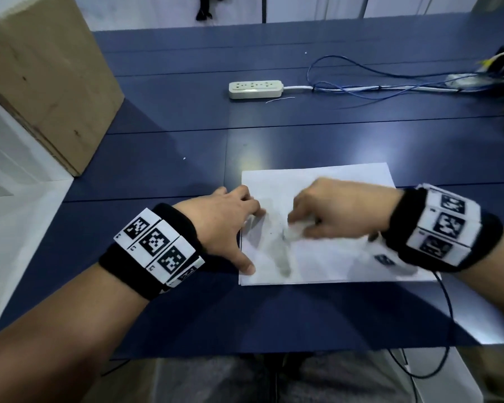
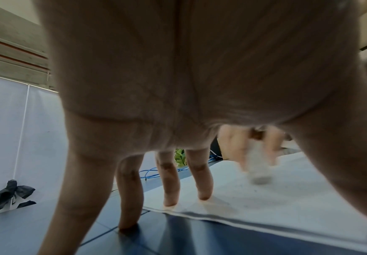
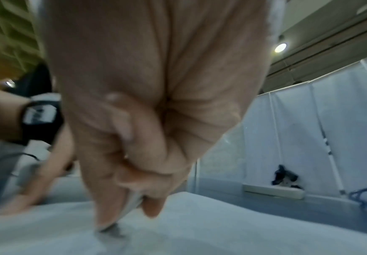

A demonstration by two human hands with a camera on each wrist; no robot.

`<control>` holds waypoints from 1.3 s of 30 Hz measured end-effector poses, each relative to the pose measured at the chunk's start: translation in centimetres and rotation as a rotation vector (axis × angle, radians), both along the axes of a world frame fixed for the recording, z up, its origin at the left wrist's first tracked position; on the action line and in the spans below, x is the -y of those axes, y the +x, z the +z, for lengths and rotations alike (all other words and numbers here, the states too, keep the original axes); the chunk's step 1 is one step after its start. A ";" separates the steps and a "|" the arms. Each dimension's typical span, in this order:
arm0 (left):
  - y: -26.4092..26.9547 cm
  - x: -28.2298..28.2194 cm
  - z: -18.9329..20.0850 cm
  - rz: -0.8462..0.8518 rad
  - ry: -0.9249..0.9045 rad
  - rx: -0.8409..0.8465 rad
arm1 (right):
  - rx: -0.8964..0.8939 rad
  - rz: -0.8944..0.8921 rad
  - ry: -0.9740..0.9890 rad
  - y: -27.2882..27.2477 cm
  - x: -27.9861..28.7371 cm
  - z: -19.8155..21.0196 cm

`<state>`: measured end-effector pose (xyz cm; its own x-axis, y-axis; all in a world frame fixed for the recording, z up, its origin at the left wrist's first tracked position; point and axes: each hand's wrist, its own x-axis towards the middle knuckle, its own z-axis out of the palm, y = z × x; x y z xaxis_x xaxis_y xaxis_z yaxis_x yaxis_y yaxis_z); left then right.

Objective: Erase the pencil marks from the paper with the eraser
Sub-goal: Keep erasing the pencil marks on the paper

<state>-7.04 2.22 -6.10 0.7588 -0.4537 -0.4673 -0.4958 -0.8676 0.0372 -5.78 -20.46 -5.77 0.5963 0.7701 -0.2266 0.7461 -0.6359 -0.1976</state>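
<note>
The person's right hand (image 1: 332, 210) is curled over a small white block eraser (image 1: 296, 228), pinching it between thumb and fingertips so its lower end touches the white rectangular sheet of paper (image 1: 332, 181); the low wrist angle likely lets the hand bear down on the rubbing end. The hand and eraser are blurred, so the exact finger positions cannot be told. Below the eraser, a grey smudged streak of pencil marks (image 1: 282, 260) runs down toward the near edge of the sheet, so the erasing looks only partly done. The left hand (image 1: 227, 222) lies spread, fingers straight, across the sheet's left edge: the thumb and some fingertips press on the paper, while at least one finger rests on the dark blue tabletop (image 1: 172, 120) just beside it. This bracing probably keeps the sheet from sliding or wrinkling under the strokes. Farther off on the table sit a cream plastic power strip (image 1: 255, 89), loose blue cables (image 1: 361, 91) and a brown cardboard box (image 1: 47, 77), all well apart from the work.
</note>
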 end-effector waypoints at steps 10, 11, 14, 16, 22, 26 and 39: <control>0.1 -0.1 -0.2 0.004 -0.012 -0.008 | -0.174 0.096 -0.021 -3.0 0.1 0.5; 0.1 -0.1 -0.2 0.001 -0.008 -0.006 | -0.115 0.060 -0.001 -2.2 -0.1 0.3; 0.0 -0.1 -0.1 0.002 0.003 0.007 | 0.080 -0.106 -0.012 1.1 0.1 0.1; 0.0 -0.1 -0.1 0.009 0.002 0.008 | 0.137 -0.138 -0.003 1.8 0.7 -0.3; 0.1 -0.2 -0.3 0.004 -0.017 -0.005 | -0.180 0.110 0.000 -3.7 0.0 0.3; 0.1 -0.1 -0.1 0.000 0.003 0.002 | 0.026 -0.026 -0.013 -0.3 -0.1 -0.1; 0.1 -0.1 -0.2 0.007 -0.009 0.003 | 0.023 -0.056 0.005 -0.2 0.2 0.1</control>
